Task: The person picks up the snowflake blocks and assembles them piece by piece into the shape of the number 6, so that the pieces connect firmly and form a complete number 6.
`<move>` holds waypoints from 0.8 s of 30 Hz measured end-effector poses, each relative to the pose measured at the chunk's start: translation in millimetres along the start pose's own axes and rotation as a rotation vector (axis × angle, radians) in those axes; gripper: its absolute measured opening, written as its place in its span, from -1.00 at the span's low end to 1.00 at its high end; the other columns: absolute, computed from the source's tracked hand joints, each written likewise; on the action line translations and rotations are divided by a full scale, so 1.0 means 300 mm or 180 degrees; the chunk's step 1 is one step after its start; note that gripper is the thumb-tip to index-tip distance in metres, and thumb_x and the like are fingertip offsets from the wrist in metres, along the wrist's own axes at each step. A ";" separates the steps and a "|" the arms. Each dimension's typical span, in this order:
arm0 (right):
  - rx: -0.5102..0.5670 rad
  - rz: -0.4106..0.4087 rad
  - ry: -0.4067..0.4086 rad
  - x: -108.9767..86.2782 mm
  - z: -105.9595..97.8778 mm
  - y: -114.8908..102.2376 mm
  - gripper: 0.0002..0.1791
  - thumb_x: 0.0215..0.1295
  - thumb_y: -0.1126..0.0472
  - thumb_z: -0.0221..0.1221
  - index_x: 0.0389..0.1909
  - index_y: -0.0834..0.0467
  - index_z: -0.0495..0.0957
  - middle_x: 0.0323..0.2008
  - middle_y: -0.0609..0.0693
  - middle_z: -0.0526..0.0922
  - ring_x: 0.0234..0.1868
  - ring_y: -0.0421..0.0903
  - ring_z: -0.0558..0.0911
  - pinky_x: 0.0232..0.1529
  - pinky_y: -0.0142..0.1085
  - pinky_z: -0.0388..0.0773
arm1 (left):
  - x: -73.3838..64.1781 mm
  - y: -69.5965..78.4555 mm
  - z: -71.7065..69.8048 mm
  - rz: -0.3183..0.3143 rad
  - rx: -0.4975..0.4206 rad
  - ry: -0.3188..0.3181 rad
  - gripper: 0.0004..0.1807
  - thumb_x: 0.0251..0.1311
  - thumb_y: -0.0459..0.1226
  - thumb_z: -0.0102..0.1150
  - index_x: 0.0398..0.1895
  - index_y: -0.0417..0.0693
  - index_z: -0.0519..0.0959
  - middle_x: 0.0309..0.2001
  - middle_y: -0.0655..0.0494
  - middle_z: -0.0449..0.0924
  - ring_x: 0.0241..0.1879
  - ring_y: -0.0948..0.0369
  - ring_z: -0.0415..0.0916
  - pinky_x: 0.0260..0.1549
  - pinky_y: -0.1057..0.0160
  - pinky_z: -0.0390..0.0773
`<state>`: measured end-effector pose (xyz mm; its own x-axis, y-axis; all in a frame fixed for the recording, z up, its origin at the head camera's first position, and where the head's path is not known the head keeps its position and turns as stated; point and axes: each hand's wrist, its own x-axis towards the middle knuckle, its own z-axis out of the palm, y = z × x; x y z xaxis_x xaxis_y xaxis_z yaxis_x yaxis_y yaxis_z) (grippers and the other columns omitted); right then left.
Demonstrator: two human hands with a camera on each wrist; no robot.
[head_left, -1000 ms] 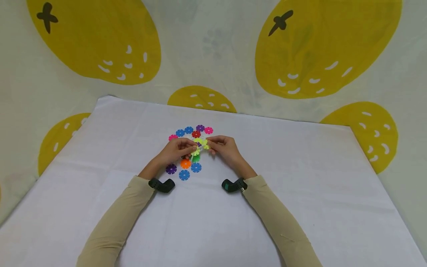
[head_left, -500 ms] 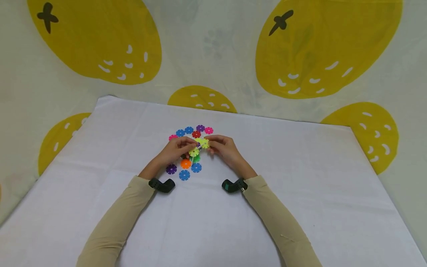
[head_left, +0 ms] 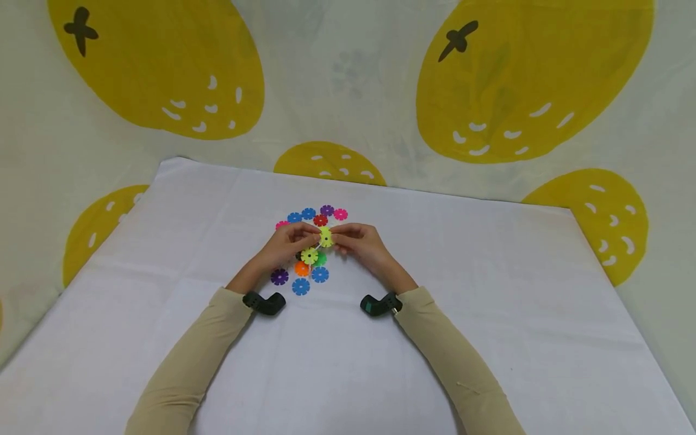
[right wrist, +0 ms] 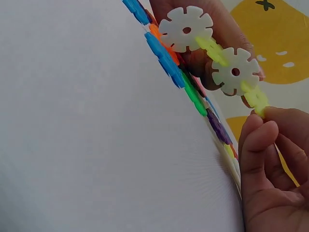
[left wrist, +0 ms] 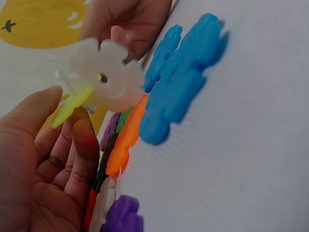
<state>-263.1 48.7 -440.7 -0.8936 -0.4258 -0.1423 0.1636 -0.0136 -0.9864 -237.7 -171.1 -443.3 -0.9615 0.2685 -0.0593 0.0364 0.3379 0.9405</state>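
Slanting lengthwise from upper right to lower left in the head view, a yellow-and-white disc chain (head_left: 309, 255) hung mid-frame, pinched by the left hand (head_left: 288, 244) and, at its upper end, the right hand (head_left: 364, 240).

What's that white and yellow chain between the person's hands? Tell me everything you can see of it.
The chain has four discs slotted edge to edge: two white discs alternating with two yellow discs. They look like plastic, with notched rims; round central holes show in the white ones. Neighbours sit crosswise. It slants above loose discs on the white cloth. The right hand pinches the yellow end; the left hand holds it too, exactly where being hard to tell.
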 end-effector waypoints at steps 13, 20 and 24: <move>-0.0742 -0.0179 0.0421 0.006 -0.008 0.000 -0.75 0.31 0.17 0.26 -0.06 0.21 0.66 -0.26 0.06 0.66 -0.41 -0.13 0.54 -0.37 -0.46 0.53 | -0.001 0.008 -0.005 -0.0100 0.0112 -0.0108 -0.61 0.30 -0.12 0.22 0.08 -0.16 0.56 -0.15 -0.04 0.65 -0.23 0.13 0.60 -0.23 0.37 0.60; -0.1095 -0.0295 0.0716 0.026 -0.030 0.005 -0.78 0.28 0.21 0.28 -0.09 0.19 0.67 -0.17 0.07 0.64 -0.37 -0.13 0.51 -0.42 -0.47 0.49 | -0.001 0.011 -0.003 -0.0071 0.0133 -0.0113 -0.63 0.31 -0.14 0.21 0.07 -0.18 0.56 -0.15 -0.05 0.65 -0.23 0.13 0.60 -0.22 0.36 0.59; -0.1248 -0.0266 0.0669 0.046 -0.038 0.001 -0.76 0.27 0.21 0.29 -0.09 0.22 0.65 -0.23 0.07 0.63 -0.42 -0.13 0.48 -0.45 -0.48 0.46 | -0.002 0.011 -0.004 -0.0048 0.0156 -0.0102 -0.65 0.32 -0.16 0.20 0.07 -0.17 0.57 -0.16 -0.04 0.65 -0.25 0.13 0.59 -0.24 0.37 0.59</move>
<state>-280.0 53.1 -443.8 -0.9691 -0.2444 -0.0344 -0.0473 0.3209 -0.9459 -237.2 -171.1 -439.8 -0.9528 0.2915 -0.0846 0.0361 0.3858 0.9219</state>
